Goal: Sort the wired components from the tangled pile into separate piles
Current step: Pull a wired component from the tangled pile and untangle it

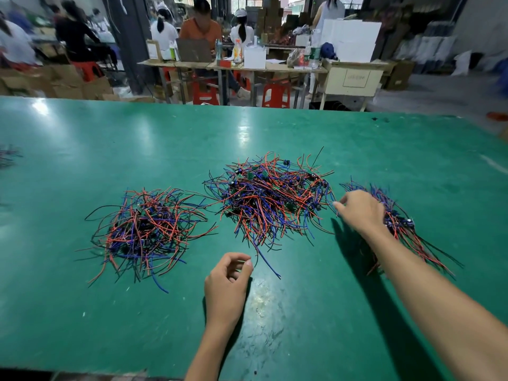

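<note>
On the green table, the tangled pile sits at twelve o'clock, sorted piles at nine and three. Right hand pinches, contents unclear; left hand loosely curled, empty. Next: pick another component.

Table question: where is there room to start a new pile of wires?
Bare green table runs behind all three piles, and along the near edge left of the left hand. It is crowded between the middle pile and right pile, where the right hand reaches. The left pile sits close too.
</note>
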Available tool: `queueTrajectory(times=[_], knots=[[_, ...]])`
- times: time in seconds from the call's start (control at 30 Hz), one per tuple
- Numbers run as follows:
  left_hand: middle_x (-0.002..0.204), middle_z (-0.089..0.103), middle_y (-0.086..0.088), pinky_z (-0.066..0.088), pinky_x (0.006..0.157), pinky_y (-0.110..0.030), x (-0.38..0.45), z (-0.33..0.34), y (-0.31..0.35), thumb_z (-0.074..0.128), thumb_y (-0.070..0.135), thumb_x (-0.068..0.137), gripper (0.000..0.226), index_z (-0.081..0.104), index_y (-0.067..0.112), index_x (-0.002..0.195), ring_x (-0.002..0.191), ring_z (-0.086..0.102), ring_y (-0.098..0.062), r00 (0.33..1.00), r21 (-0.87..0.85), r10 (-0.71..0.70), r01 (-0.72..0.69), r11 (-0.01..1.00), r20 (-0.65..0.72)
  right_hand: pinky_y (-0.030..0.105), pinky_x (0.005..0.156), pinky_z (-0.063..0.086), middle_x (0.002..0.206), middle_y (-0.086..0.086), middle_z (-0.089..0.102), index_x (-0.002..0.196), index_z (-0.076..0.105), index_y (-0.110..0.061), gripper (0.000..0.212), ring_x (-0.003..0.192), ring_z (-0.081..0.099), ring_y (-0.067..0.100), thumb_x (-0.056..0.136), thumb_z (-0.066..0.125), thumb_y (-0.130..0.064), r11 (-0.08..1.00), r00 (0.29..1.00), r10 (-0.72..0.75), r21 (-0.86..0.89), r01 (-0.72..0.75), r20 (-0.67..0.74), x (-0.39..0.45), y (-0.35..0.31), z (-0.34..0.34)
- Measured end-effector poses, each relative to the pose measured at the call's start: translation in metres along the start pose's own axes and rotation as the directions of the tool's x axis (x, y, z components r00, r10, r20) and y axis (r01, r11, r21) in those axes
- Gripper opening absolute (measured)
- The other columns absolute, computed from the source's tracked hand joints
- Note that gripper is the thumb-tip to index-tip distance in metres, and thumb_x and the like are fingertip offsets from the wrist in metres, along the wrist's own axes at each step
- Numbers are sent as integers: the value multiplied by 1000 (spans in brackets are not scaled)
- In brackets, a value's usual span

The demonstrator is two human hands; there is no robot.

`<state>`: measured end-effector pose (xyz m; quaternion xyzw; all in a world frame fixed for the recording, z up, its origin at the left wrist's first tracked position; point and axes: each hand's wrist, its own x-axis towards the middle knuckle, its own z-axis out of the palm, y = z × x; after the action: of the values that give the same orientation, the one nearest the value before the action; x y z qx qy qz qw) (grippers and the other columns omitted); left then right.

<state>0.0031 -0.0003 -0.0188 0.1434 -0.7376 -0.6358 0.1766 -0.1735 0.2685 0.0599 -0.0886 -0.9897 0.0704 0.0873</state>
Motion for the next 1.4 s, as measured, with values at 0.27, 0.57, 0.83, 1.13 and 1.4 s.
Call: queueTrajectory(times=[0.27,0.57,0.83,1.13,1.4], knots=[[72,71,5,47,58,-21,-1,0,1,75,18,87,18,71,36,84,62,58,-17,1000,1,7,-7,1000,2,34,69,43,91,18,70,81,63,-5,24,87,67,35,98,52,-18,993,994,98,64,-95,-52,-19,-22,41],[72,71,7,52,62,-23,-1,3,4,73,24,90,8,71,31,87,66,64,-19,997,73,73,-73,995,-1,24,53,36,60,-1,50,73,66,-9,35,52,41,14,103,57,-25,389,949,302,898,-207,88,-80,-36,13],[74,76,-7,47,42,-18,5,19,18,44,49,102,50,79,14,90,41,58,-14,942,-127,-20,67,990,336,12,59,42,65,-17,65,92,68,-17,15,58,52,-5,103,58,-19,185,988,-106,979,-90,111,-191,-78,33],[63,66,-6,30,44,-21,32,6,25,42,39,107,42,67,5,114,45,39,-12,895,-211,-237,333,919,379,17,59,42,73,-13,70,88,73,-29,11,59,55,-1,97,68,-30,444,905,-409,892,88,115,-209,-73,50],[44,32,-1,28,41,-24,-1,5,33,35,49,104,49,37,20,64,39,33,-14,711,-215,-152,398,892,687,22,40,44,82,14,71,108,74,-12,44,58,57,18,109,39,-39,295,850,-298,889,-350,434,-175,-88,36]])
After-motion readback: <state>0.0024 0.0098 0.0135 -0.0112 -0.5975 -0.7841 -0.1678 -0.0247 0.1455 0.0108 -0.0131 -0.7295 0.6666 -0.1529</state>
